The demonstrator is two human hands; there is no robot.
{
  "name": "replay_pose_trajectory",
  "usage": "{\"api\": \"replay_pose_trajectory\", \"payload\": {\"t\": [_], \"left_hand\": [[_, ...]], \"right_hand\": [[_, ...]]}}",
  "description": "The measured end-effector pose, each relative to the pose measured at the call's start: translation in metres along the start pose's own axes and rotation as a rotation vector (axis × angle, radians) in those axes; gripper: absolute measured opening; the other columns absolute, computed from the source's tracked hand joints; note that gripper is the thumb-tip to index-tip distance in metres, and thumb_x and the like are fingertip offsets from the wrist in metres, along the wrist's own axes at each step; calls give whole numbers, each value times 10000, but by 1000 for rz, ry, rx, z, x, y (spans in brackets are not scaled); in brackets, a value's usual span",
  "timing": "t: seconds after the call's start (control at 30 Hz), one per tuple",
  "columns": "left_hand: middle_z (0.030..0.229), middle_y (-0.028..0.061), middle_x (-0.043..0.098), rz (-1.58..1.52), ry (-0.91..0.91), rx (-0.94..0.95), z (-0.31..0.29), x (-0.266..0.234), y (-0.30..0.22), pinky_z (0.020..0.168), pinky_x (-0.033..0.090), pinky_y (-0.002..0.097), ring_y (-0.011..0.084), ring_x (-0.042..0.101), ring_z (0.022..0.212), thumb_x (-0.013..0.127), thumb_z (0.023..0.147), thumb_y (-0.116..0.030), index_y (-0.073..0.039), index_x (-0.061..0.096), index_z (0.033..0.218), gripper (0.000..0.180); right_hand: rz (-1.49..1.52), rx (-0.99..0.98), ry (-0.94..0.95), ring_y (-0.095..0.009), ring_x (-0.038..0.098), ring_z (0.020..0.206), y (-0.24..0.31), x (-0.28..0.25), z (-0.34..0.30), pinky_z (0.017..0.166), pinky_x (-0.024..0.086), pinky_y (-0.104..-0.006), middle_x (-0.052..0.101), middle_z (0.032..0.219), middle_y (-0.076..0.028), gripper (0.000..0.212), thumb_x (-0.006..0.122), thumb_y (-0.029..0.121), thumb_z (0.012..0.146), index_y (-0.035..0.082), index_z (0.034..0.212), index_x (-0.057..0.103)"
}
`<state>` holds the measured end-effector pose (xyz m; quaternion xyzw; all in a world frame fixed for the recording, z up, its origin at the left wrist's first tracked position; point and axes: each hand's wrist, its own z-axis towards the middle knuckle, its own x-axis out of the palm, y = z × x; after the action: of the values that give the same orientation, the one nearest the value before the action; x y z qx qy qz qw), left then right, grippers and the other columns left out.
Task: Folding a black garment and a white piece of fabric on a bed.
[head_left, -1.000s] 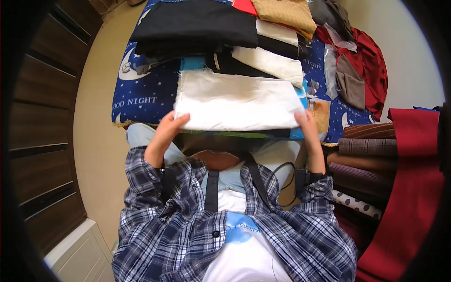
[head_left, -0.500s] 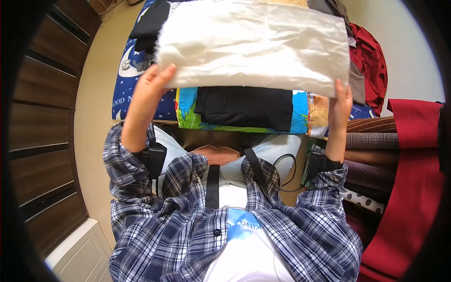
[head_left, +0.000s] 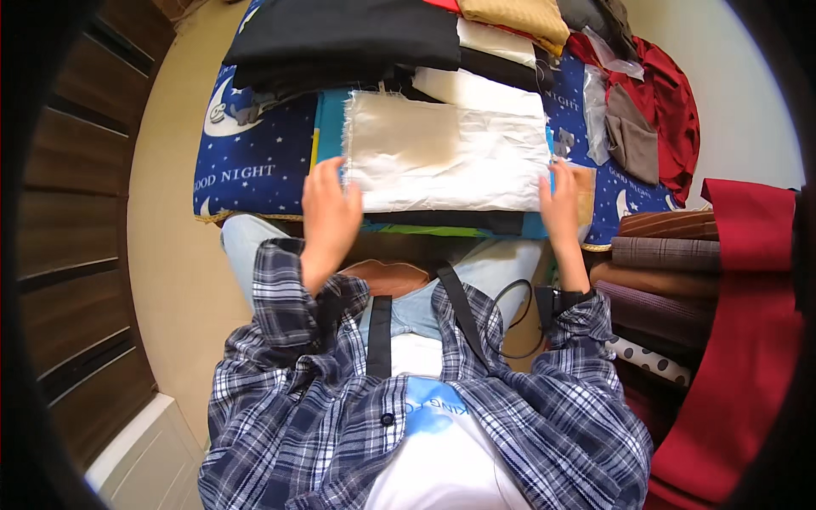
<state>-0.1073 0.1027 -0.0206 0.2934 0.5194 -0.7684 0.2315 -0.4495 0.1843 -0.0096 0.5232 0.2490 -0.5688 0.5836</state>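
Observation:
A folded white cloth (head_left: 450, 161) with a frayed left edge lies flat on a stack of folded fabrics in front of me. Beneath its near edge shows a strip of black cloth (head_left: 476, 223), over a colourful printed fabric (head_left: 395, 229) with green and blue. At the white cloth's near left corner is my left hand (head_left: 330, 217), fingers stretched out and apart from the thumb. My right hand (head_left: 561, 212) is at the near right corner, its fingers extended along the edge. Neither hand is closed on the cloth.
Everything rests on a dark blue moon-and-star-print cover (head_left: 263, 166). Behind lie black folded fabric (head_left: 340, 34) and a yellow cloth (head_left: 518, 19). Dark red satin (head_left: 671, 110) and a grey-brown cloth (head_left: 631, 136) sit at right, near fabric rolls (head_left: 663, 253) and a hanging red cloth (head_left: 731, 340).
The white cloth has come down and toward me, from held up in both hands to lying on the stack. Both hands have lowered with it, the left also moving right, and have loosened their grip.

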Motion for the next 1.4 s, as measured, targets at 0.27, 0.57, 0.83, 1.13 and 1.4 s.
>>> {"api": "replay_pose_trajectory", "payload": {"t": [0.27, 0.57, 0.83, 1.13, 1.4], "left_hand": [[1253, 172, 349, 167, 80, 486, 31, 73, -74, 1006, 185, 389, 282, 298, 1198, 393, 748, -55, 26, 291, 1242, 511], [1266, 116, 374, 219, 137, 329, 46, 117, -12, 986, 223, 397, 255, 329, 1182, 485, 775, -326, -86, 400, 1214, 508], [1295, 97, 349, 460, -91, 374, 69, 81, 10, 1012, 173, 410, 249, 289, 1214, 467, 789, -348, -93, 402, 1222, 507], [1256, 127, 392, 576, -55, 322, 72, 60, 40, 977, 217, 438, 286, 332, 1180, 415, 832, -373, -65, 375, 1233, 508], [1394, 110, 109, 374, 67, 181, 46, 62, -35, 1021, 31, 432, 244, 41, 1295, 404, 837, -362, -54, 147, 1331, 636]], "right_hand": [[145, -502, 88, -330, 294, 1201, 120, 69, 28, 987, 255, -371, 348, 1266, -194, 454, 459, 73, 760, -15, 1198, 382], [-179, -245, 193, -204, 259, 1237, 77, 110, 43, 1016, 164, -374, 323, 1313, -102, 549, 401, 424, 811, 114, 1261, 347], [-358, 33, 201, -233, 157, 1275, 3, 91, 57, 1028, 102, -403, 188, 1377, -90, 548, 287, 438, 861, 151, 1322, 219], [-354, 208, 214, -250, 161, 1272, -43, 79, 43, 1014, 130, -429, 193, 1373, -106, 529, 276, 417, 871, 161, 1328, 200], [-333, -64, -21, -277, 197, 1255, 43, 49, 33, 1014, 159, -405, 223, 1354, -135, 566, 450, 266, 821, 41, 1296, 239]]}}
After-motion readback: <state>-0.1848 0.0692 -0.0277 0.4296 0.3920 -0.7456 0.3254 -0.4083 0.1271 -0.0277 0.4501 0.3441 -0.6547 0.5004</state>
